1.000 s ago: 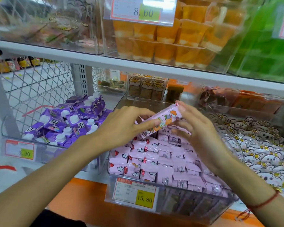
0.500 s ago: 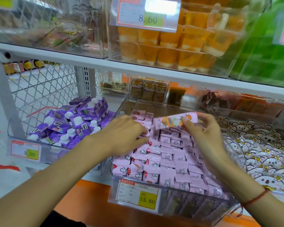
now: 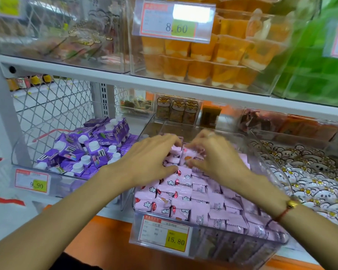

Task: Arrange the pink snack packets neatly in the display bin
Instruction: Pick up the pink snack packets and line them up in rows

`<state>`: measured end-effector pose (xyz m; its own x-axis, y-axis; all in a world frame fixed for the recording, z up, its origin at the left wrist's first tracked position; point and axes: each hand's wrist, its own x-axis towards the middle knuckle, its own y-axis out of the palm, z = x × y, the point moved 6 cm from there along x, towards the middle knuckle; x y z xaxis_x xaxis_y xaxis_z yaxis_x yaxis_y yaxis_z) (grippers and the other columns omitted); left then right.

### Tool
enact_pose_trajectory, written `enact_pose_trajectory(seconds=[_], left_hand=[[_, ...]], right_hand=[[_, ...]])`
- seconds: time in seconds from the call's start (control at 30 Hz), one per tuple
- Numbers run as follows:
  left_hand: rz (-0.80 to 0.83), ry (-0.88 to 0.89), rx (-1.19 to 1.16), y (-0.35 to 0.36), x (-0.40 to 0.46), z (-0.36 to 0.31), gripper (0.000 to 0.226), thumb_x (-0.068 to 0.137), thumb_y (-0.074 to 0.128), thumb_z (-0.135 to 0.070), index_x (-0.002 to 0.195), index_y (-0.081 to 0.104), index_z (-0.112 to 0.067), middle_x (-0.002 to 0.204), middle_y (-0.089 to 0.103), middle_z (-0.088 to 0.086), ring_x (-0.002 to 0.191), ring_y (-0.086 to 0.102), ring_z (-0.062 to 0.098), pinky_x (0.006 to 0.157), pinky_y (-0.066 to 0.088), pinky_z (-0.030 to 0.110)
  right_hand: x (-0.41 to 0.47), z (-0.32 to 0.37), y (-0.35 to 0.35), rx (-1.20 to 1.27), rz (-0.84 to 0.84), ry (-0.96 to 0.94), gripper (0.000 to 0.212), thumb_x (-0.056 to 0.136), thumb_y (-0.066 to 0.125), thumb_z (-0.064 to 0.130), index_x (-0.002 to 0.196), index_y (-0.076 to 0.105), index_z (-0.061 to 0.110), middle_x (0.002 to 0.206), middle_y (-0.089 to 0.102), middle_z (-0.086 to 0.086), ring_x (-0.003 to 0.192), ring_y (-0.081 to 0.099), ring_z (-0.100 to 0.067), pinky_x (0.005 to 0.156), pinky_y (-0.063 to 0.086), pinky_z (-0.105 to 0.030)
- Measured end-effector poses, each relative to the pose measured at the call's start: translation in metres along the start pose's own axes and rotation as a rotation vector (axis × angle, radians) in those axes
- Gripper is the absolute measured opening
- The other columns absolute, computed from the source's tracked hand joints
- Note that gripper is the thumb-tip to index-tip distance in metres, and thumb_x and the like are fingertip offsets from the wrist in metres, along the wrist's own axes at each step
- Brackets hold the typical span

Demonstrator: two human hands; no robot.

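A clear display bin (image 3: 232, 248) on the lower shelf holds several rows of pink snack packets (image 3: 199, 201). Both of my hands are down at the back of the bin, blurred by motion. My right hand (image 3: 217, 156) pinches one pink packet (image 3: 189, 155) with an orange print and holds it low against the back row. My left hand (image 3: 150, 158) lies just to its left. Its fingers rest on the packets there and its thumb is spread toward the front. The hands hide the packets under them.
A bin of purple cartons (image 3: 90, 151) stands to the left and a bin of white flower-print packets (image 3: 310, 180) to the right. The upper shelf edge (image 3: 164, 82) with orange jelly cups (image 3: 203, 61) hangs close above. A 15.80 price tag (image 3: 164, 233) fronts the bin.
My right hand has brought the pink packet down from above the bin into the back row. My left hand slid forward and to the right onto the packets beside it.
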<state>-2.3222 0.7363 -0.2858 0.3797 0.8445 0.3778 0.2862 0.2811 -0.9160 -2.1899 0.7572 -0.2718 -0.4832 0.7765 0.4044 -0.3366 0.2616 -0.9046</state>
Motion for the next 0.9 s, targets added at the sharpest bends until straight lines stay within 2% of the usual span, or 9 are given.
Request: enact_pose_trajectory(seconds=[0.1,0.2,0.27,0.37,0.5,0.57,0.67,0.8,0.9], left_hand=[[0.013,0.012,-0.034,0.001,-0.001,0.000,0.047,0.088,0.059,-0.043,0.130,0.040,-0.033,0.131,0.049,-0.014,0.112,0.045,0.008,0.069,0.027,0.028],[0.120,0.076,0.014,0.007,0.001,-0.004,0.035,0.095,0.047,-0.035,0.130,0.047,-0.032,0.125,0.056,-0.011,0.116,0.044,0.011,0.092,0.036,0.032],[0.195,0.099,0.090,0.013,0.002,-0.006,0.035,0.098,0.039,-0.033,0.131,0.049,-0.033,0.123,0.058,-0.010,0.116,0.044,0.014,0.098,0.034,0.036],[0.277,0.151,0.218,0.020,0.005,-0.010,0.040,0.101,0.029,-0.035,0.139,0.042,-0.035,0.141,0.045,-0.017,0.124,0.037,0.012,0.101,0.026,0.031],[0.437,0.144,0.237,0.025,0.012,-0.009,0.041,0.102,0.028,-0.028,0.141,0.041,-0.034,0.147,0.038,-0.017,0.125,0.034,0.014,0.108,0.023,0.034],[0.499,0.098,0.128,0.022,0.017,-0.007,0.040,0.101,0.032,-0.022,0.136,0.047,-0.033,0.143,0.044,-0.015,0.124,0.039,0.013,0.102,0.030,0.029],[0.371,-0.030,-0.033,0.008,0.034,0.001,0.032,0.098,0.042,-0.020,0.121,0.059,-0.035,0.126,0.057,-0.011,0.101,0.051,0.012,0.074,0.036,0.023],[0.261,-0.037,0.027,0.012,0.056,0.006,0.028,0.096,0.049,-0.024,0.121,0.059,-0.033,0.115,0.058,-0.008,0.106,0.054,0.017,0.076,0.038,0.029],[0.326,-0.015,0.038,0.028,0.064,0.009,0.025,0.094,0.053,-0.035,0.117,0.063,-0.030,0.110,0.061,-0.005,0.102,0.055,0.019,0.077,0.042,0.031]], right_hand=[[-0.001,-0.007,0.026,0.111,0.131,0.055,0.041,0.083,0.070,0.026,0.122,0.059,0.021,0.101,0.066,0.006,0.073,0.048,-0.003,0.067,0.037,-0.019],[-0.003,-0.019,0.030,0.260,0.213,0.095,0.033,0.086,0.065,0.015,0.117,0.054,0.019,0.106,0.068,0.008,0.066,0.050,0.012,0.060,0.035,-0.006],[-0.005,-0.020,0.030,0.310,0.263,0.063,0.023,0.088,0.060,0.010,0.110,0.061,0.018,0.106,0.067,0.009,0.076,0.054,0.015,0.066,0.039,-0.003],[-0.009,-0.026,0.017,0.375,0.123,0.124,0.024,0.092,0.053,0.007,0.106,0.065,0.022,0.100,0.066,0.012,0.090,0.058,-0.002,0.080,0.046,-0.019],[-0.015,-0.037,0.007,0.222,-0.004,0.196,0.023,0.093,0.052,0.013,0.107,0.066,0.027,0.108,0.065,0.010,0.093,0.057,-0.008,0.083,0.046,-0.025],[-0.020,-0.035,0.008,0.190,0.006,0.175,0.021,0.094,0.051,0.020,0.109,0.065,0.028,0.114,0.065,0.008,0.099,0.058,-0.010,0.084,0.047,-0.029],[-0.026,-0.030,0.019,0.142,0.132,0.088,0.029,0.098,0.043,0.034,0.124,0.056,0.029,0.128,0.056,0.004,0.115,0.050,-0.016,0.092,0.043,-0.034],[-0.037,-0.028,0.037,0.152,0.380,0.068,0.045,0.097,0.026,0.052,0.141,0.032,0.045,0.155,0.023,0.005,0.143,0.017,-0.013,0.115,0.020,-0.037],[-0.038,-0.026,0.037,0.139,0.382,0.067,0.045,0.097,0.024,0.054,0.141,0.032,0.046,0.154,0.025,0.007,0.141,0.020,-0.013,0.113,0.021,-0.033]])
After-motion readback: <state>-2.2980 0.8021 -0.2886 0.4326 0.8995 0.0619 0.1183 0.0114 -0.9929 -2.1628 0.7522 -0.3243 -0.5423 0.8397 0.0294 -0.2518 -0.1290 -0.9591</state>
